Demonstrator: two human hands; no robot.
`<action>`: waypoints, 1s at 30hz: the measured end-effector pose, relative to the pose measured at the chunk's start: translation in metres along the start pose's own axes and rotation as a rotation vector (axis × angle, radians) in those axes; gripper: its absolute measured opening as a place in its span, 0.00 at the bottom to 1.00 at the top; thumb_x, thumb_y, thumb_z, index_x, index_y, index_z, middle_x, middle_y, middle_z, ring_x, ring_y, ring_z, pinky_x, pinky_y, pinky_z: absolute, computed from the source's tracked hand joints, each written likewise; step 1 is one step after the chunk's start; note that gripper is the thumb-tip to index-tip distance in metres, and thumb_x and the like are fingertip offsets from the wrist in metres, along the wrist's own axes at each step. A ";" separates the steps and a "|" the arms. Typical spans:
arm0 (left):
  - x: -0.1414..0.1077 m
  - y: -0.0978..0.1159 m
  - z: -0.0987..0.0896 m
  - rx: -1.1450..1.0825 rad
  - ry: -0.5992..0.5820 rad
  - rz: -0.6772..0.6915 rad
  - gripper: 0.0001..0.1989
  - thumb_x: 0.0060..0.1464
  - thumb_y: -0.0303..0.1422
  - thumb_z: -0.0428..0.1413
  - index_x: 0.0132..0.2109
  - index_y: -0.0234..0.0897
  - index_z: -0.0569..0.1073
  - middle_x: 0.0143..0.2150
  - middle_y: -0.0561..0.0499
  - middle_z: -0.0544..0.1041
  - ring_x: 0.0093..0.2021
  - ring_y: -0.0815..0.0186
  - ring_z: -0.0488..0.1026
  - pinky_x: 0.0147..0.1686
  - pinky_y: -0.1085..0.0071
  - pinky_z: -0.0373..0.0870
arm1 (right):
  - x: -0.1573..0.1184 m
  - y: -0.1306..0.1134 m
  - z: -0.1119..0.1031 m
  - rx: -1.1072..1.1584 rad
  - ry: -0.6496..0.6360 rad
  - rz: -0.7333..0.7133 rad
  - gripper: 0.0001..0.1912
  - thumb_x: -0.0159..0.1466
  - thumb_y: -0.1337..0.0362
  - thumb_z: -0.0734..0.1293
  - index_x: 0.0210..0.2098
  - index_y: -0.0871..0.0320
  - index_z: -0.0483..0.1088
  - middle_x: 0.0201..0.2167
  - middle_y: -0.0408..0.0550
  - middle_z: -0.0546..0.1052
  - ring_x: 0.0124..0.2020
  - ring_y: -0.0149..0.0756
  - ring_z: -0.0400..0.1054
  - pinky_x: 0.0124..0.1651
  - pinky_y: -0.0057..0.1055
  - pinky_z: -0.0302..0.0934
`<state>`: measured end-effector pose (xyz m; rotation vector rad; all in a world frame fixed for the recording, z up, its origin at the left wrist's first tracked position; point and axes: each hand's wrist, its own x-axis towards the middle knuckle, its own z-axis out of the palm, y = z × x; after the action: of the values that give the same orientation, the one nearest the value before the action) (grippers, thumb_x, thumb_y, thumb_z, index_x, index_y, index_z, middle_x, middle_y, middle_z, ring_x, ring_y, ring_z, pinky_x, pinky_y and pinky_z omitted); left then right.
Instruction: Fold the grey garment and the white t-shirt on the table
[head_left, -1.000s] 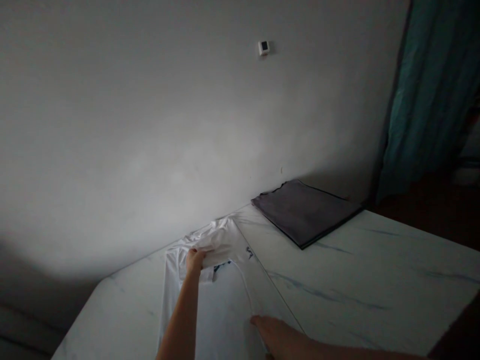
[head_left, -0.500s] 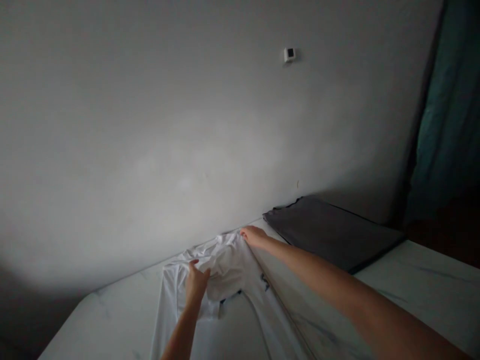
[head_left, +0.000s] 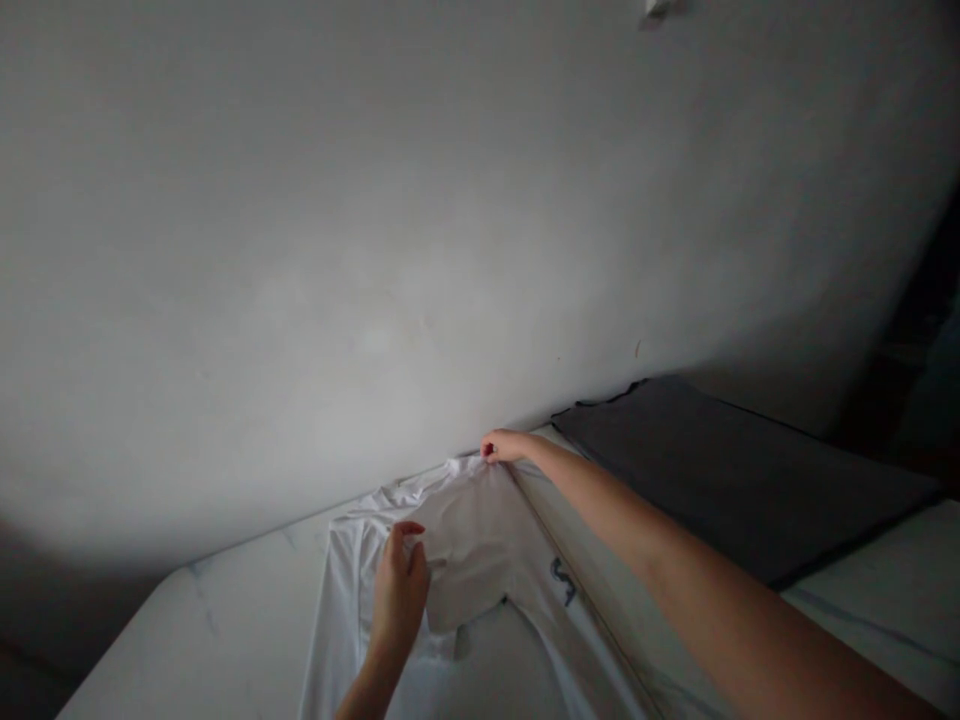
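A white garment (head_left: 472, 545) lies spread on the pale marbled table, with two long parts running toward me and a small dark mark on the right one. At its far right corner, close to the wall, my right hand (head_left: 502, 446) pinches the fabric edge. Over the left half is my left hand (head_left: 401, 585), its fingers curved and the thumb apart from them, with no cloth visible between them. Fabric lies bunched beyond the left hand, along the far edge. The near ends of the garment are outside the view.
A dark grey cloth with black edging (head_left: 735, 480) lies flat on the table to the right, partly behind my right forearm. The grey wall (head_left: 375, 250) rises directly behind the table (head_left: 217, 620). A small white box (head_left: 657, 8) is mounted on the wall.
The cloth between my hands is smoother and flatter. My left hand has turned, its fingers curling more. My right hand keeps its pinch at the corner. The view has shifted left and down.
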<state>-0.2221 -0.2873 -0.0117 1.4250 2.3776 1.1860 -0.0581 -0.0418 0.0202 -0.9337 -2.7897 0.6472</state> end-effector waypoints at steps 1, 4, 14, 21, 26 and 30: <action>0.000 -0.002 -0.001 0.000 0.006 -0.002 0.11 0.51 0.31 0.47 0.41 0.42 0.70 0.29 0.54 0.73 0.27 0.63 0.70 0.29 0.70 0.65 | 0.002 0.001 0.002 0.001 0.007 -0.006 0.13 0.69 0.61 0.62 0.44 0.64 0.72 0.44 0.46 0.76 0.46 0.39 0.71 0.48 0.38 0.66; 0.002 -0.009 -0.004 0.004 -0.001 -0.022 0.10 0.51 0.30 0.47 0.40 0.41 0.68 0.30 0.53 0.73 0.29 0.63 0.71 0.30 0.69 0.66 | 0.007 0.005 0.010 -0.001 0.027 -0.007 0.10 0.67 0.67 0.64 0.44 0.65 0.74 0.41 0.45 0.78 0.45 0.36 0.71 0.47 0.28 0.62; -0.016 0.008 -0.016 0.525 -0.006 -0.002 0.07 0.60 0.33 0.46 0.43 0.37 0.65 0.45 0.43 0.71 0.40 0.58 0.74 0.37 0.66 0.67 | 0.002 -0.005 0.032 -0.110 0.221 0.102 0.09 0.62 0.68 0.67 0.42 0.57 0.74 0.48 0.51 0.74 0.46 0.38 0.69 0.44 0.29 0.60; -0.008 0.009 -0.026 0.666 -0.209 0.099 0.14 0.58 0.22 0.44 0.46 0.38 0.69 0.43 0.45 0.75 0.43 0.60 0.74 0.41 0.67 0.65 | -0.028 -0.048 0.054 -0.159 0.290 0.068 0.15 0.66 0.71 0.58 0.45 0.56 0.73 0.47 0.51 0.74 0.48 0.39 0.67 0.50 0.31 0.59; 0.007 -0.008 -0.033 0.630 -0.279 0.232 0.24 0.49 0.15 0.47 0.48 0.43 0.71 0.51 0.48 0.71 0.53 0.60 0.67 0.50 0.65 0.64 | -0.056 -0.051 0.080 -0.164 0.244 -0.013 0.20 0.69 0.64 0.56 0.57 0.60 0.68 0.60 0.55 0.67 0.62 0.43 0.57 0.63 0.37 0.51; 0.017 -0.012 -0.034 0.584 -0.312 0.263 0.21 0.51 0.19 0.51 0.49 0.46 0.72 0.54 0.49 0.70 0.56 0.56 0.64 0.54 0.57 0.62 | -0.065 -0.043 0.096 -0.172 0.235 0.032 0.31 0.71 0.54 0.54 0.66 0.67 0.54 0.69 0.61 0.53 0.69 0.49 0.43 0.68 0.46 0.40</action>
<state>-0.2554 -0.2962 0.0086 1.9592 2.4583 0.2493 -0.0537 -0.1458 -0.0470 -1.0138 -2.6551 0.2824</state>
